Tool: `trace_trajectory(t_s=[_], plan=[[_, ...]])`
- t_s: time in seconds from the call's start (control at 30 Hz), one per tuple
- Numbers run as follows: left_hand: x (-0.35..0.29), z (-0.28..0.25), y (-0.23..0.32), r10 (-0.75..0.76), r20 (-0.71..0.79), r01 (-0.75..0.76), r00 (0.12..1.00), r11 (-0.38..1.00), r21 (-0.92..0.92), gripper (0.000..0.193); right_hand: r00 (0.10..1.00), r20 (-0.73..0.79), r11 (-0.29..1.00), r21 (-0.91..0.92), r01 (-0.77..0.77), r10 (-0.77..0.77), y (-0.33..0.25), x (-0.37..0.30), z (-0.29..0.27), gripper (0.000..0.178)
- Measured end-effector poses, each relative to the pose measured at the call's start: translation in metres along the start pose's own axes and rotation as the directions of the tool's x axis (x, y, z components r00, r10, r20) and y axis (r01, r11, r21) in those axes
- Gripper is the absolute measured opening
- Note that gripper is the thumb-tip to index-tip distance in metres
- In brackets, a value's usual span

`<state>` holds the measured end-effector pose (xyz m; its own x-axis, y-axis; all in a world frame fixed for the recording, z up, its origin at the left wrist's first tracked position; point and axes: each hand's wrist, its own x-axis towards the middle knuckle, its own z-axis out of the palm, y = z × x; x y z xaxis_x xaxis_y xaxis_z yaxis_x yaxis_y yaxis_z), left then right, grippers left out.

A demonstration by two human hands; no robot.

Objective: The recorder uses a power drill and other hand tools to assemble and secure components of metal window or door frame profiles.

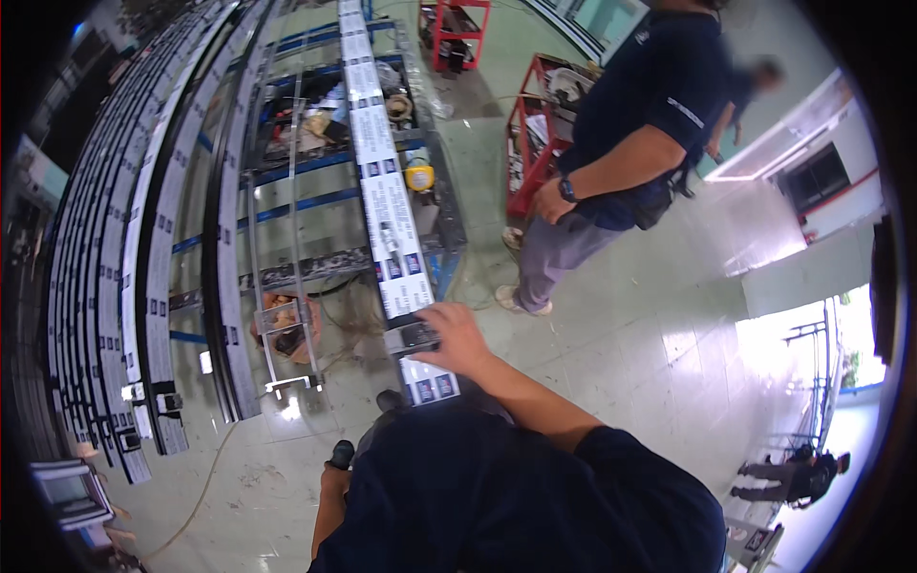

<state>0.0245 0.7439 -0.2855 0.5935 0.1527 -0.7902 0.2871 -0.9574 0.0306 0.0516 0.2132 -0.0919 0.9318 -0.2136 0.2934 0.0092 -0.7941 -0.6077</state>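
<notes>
A long profile covered in white printed film (384, 201) runs away from my body, its near end close to my waist. A small black-and-grey block (413, 337) lies across it near that end. My right hand (458, 339) is closed on the block's right side, fingers and thumb bent around it. Low on the left, only part of my left arm and hand (331, 484) shows beside my body. A black rounded thing (341, 453) sits at its end. The fingers of that hand are hidden.
Several long profiles (229, 286) lie side by side on the left, on a blue frame (287, 215). A yellow tape measure (419, 178) rests beside the filmed profile. Red trolleys (527, 153) stand beyond, near a co-worker (630, 124). A hose (196, 501) crosses the floor.
</notes>
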Motion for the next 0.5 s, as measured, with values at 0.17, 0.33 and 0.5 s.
trace_trajectory(t_s=[0.17, 0.33, 0.5], plan=[[0.005, -0.005, -0.02, -0.06, 0.056, 0.06, 0.997, 0.998, -0.005, 0.115, 0.919, -0.195, 0.939, 0.126, -0.321, 0.341, 0.028, -0.076, 0.007, 0.063], [0.043, -0.026, 0.004, 0.012, 0.196, -0.034, 0.981, 0.993, 0.11, 0.116, 0.453, -0.077, 0.455, 0.281, -0.845, 0.888, 0.141, -0.274, 0.009, 0.067], [-0.002, -0.053, -0.002, -0.013, 0.2, -0.004, 0.98, 0.997, 0.08, 0.11, 0.179, 0.099, 0.148, 0.263, -0.953, 0.979, 0.137, -0.356, 0.009, 0.08]])
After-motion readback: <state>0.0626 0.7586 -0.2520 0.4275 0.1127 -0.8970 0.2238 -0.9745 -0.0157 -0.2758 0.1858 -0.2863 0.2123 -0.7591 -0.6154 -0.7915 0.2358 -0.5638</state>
